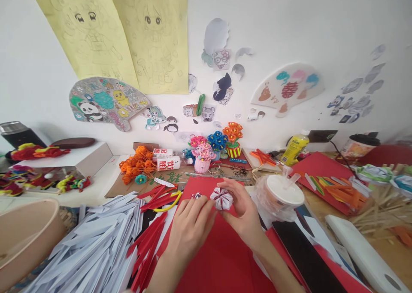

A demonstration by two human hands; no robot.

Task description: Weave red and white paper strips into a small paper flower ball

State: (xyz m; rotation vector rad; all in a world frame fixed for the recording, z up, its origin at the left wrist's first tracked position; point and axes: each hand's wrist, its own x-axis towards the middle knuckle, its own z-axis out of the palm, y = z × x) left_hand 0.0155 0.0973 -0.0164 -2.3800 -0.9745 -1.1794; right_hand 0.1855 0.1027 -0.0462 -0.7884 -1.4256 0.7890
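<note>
A round pleated paper flower (222, 198), white with dark red lines, sits between the thumb and fingers of my right hand (243, 211). My left hand (193, 218) is closed just to its left, with its fingertips close to the flower's edge. Above the left knuckles peeks a small white and dark piece (196, 195); most of it is hidden, and what the left fingers pinch cannot be made out. Both hands are over a red sheet (219, 258) on the table.
Folded white paper strips (93, 245) are heaped at left, with red strips (151, 245) beside them. A lidded cup (285, 192) in a plastic bag stands right of my hands. Behind are orange flowers (137, 162) and small flower pots (203, 162). A black flat object (305, 254) lies right.
</note>
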